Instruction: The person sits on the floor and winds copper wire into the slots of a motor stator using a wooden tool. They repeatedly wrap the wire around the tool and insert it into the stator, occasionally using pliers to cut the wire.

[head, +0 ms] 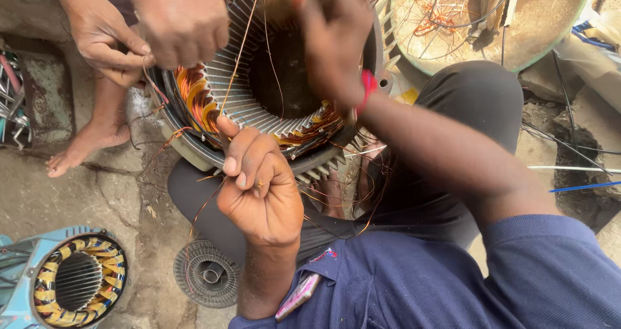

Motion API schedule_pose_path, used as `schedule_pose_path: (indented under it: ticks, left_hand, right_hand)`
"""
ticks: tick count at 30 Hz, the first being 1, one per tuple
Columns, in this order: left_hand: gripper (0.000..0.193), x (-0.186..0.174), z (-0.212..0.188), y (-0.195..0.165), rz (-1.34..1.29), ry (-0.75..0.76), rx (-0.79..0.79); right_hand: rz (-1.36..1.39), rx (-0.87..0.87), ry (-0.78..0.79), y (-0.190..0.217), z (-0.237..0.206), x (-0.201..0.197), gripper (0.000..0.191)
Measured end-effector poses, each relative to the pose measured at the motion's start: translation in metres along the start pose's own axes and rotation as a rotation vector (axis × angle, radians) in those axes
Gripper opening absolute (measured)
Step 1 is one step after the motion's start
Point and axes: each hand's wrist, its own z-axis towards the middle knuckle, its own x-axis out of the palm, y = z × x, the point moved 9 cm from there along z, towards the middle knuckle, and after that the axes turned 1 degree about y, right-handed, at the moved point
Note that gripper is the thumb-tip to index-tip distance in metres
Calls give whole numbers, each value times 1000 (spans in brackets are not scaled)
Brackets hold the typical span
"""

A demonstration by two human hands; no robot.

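The motor stator, a ribbed metal housing with a ring of copper windings, rests on your lap and is the biggest thing before you; both your hands are on it. Your right hand reaches over the far rim into the bore, fingers closed together, though blur keeps me from telling what they pinch. Your left hand sits at the near rim, curled shut on a thin copper wire that runs up across the opening. Two hands of another person work at the left rim: one pinches loose wire, the other lies over the windings. That person's bare foot stands on the concrete floor.

I count two stators: yours, and a smaller one with yellow-wrapped coils in a pale blue casing at lower left. One round metal basin holding scrap wire sits at upper right. One round fan grille lies on the floor by your knee. A slim pink-edged card or phone pokes from your chest pocket.
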Motion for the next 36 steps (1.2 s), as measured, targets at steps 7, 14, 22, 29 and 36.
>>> schedule_pose_path:
  ticks: [7,14,22,29,36]
  left_hand:
    - [39,-2,-4,4,77,-16,30]
    - [41,-5,-7,4,180,1,28]
    - [33,-6,-3,7,160,57,17]
    - [31,-7,-1,9,157,80,-4]
    - [31,-4,-3,12,122,70,-16]
  right_hand:
    - [157,-99,96,17,-18,15,3]
    - [97,35,-56,-8,-7,-12,12]
    - [39,-43,6,3,-4,-24,14]
    - [-11,-59,57,4,0,-23,16]
    - [57,-29,54,-2,11,-17,21]
